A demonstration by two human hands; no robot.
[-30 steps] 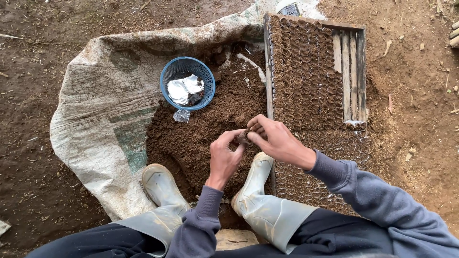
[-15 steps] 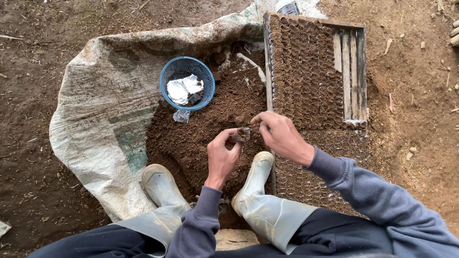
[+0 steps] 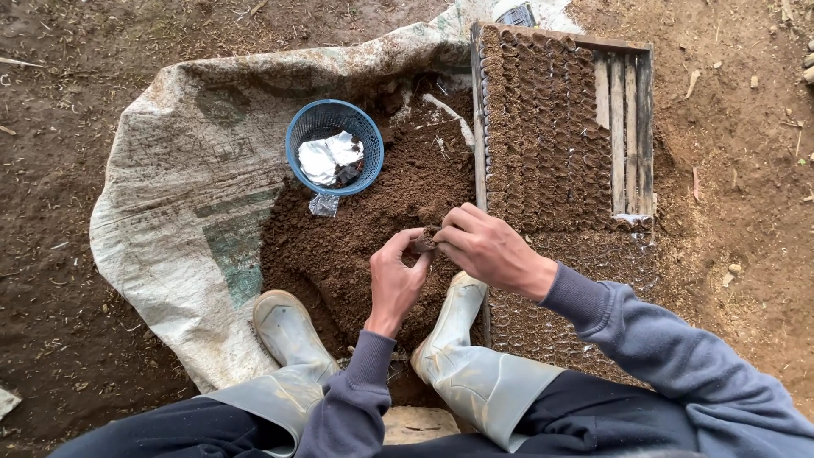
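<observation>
My left hand [image 3: 397,276] and my right hand [image 3: 485,248] meet over a heap of dark soil [image 3: 356,246], both pinching a small soil-filled pot [image 3: 424,242] between their fingertips. The pot is mostly hidden by my fingers. Just right of my hands lies a wooden tray [image 3: 632,119] packed with rows of small soil-filled pots [image 3: 543,136]; its right side shows bare slats. My white rubber boots [image 3: 288,326] rest at the near edge of the soil.
A blue mesh basket [image 3: 335,119] holding crumpled white plastic stands at the back of the soil heap. The soil lies on a worn woven sack [image 3: 178,220] spread over bare ground. More filled pots [image 3: 585,254] lie in front of the tray.
My hands have shifted slightly, the right fingers working over the top of the small pot; nothing else has moved.
</observation>
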